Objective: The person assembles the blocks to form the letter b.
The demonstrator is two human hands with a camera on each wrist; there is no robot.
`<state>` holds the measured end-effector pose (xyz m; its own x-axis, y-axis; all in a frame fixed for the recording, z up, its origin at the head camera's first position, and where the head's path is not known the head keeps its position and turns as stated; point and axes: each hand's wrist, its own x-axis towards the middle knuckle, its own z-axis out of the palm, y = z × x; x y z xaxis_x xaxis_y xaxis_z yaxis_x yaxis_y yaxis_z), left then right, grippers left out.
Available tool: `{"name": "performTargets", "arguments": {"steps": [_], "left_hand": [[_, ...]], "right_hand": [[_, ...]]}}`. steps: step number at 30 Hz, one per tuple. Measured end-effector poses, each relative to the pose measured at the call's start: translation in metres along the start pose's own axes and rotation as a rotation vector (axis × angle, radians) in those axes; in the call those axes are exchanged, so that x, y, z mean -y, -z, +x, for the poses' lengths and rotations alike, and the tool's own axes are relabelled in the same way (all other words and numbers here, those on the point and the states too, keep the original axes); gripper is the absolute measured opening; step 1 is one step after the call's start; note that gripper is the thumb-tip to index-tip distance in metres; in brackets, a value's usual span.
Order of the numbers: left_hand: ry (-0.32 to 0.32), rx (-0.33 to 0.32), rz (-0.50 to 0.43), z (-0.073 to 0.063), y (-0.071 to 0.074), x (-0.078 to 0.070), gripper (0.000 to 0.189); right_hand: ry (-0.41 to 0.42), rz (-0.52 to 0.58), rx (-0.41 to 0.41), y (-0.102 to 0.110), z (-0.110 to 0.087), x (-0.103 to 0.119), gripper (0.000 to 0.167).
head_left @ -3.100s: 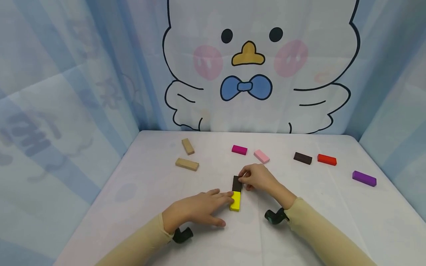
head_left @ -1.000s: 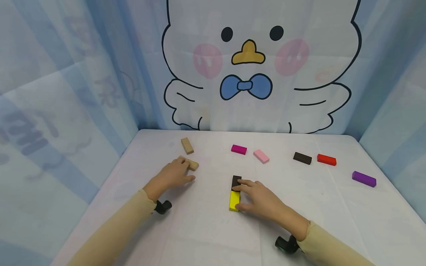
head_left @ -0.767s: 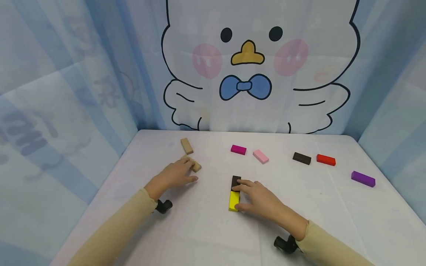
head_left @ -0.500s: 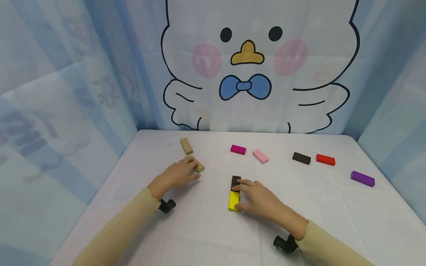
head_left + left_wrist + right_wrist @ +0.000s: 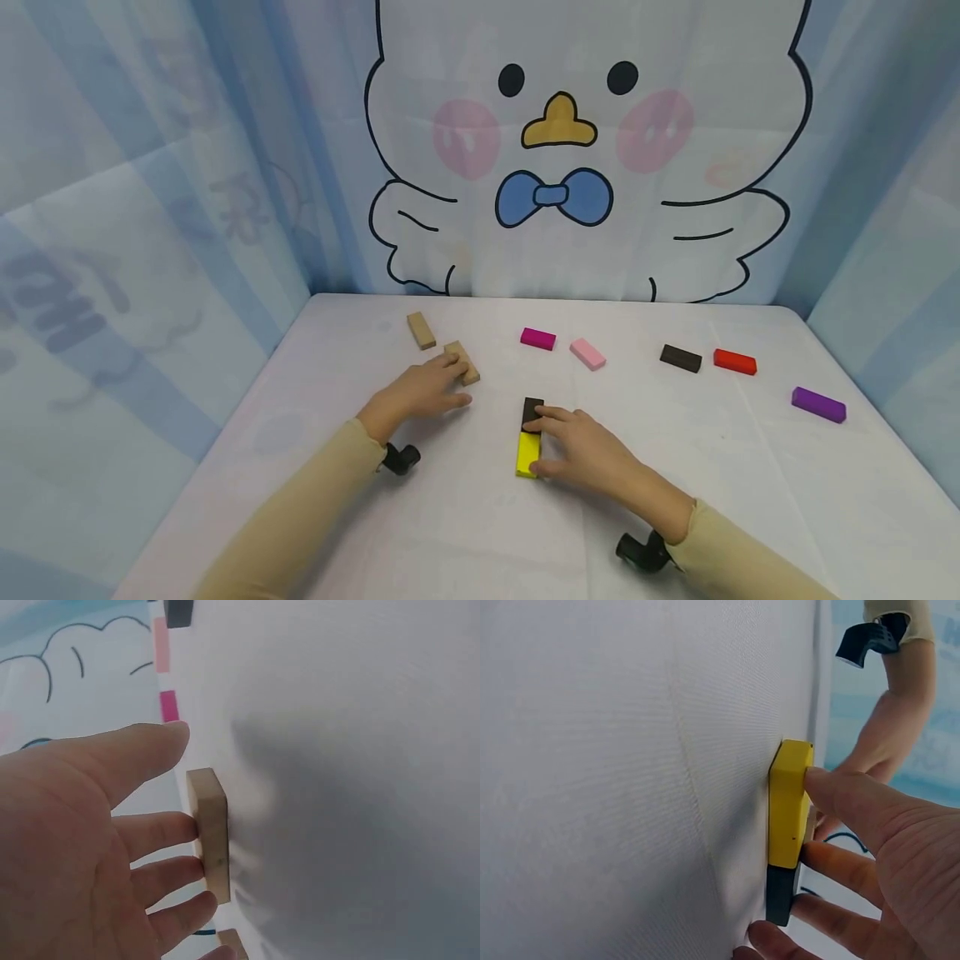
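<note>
My left hand rests its fingertips on top of a bare wooden block, its thumb held away from it. In the left wrist view those fingers reach fairly straight onto the wooden block. Just right of centre, a black block and a yellow block lie end to end in a line. My right hand lies beside them, thumb touching the yellow block and fingertips on the black block. Its fingers are loosely extended and partly cover both blocks.
A second wooden block lies at the back left. Along the back are a magenta block, a pink block, a dark brown block and a red block. A purple block lies far right on the white table.
My left hand has left the yellow block, reached the wooden block, and slid it rightward while turning it. My right hand moved from the black block's side to touch both blocks, then stayed.
</note>
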<state>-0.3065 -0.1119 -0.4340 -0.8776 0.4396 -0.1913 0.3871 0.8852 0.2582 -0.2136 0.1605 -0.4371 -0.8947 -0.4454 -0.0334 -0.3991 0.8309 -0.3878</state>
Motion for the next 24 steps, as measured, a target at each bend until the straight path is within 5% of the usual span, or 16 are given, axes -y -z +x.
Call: {"name": "performTargets", "arguments": {"steps": [24], "left_hand": [[-0.042, 0.095, 0.008, 0.042, -0.008, -0.047, 0.056]], "right_hand": [[0.032, 0.003, 0.019, 0.003, 0.002, -0.004, 0.052]]}}
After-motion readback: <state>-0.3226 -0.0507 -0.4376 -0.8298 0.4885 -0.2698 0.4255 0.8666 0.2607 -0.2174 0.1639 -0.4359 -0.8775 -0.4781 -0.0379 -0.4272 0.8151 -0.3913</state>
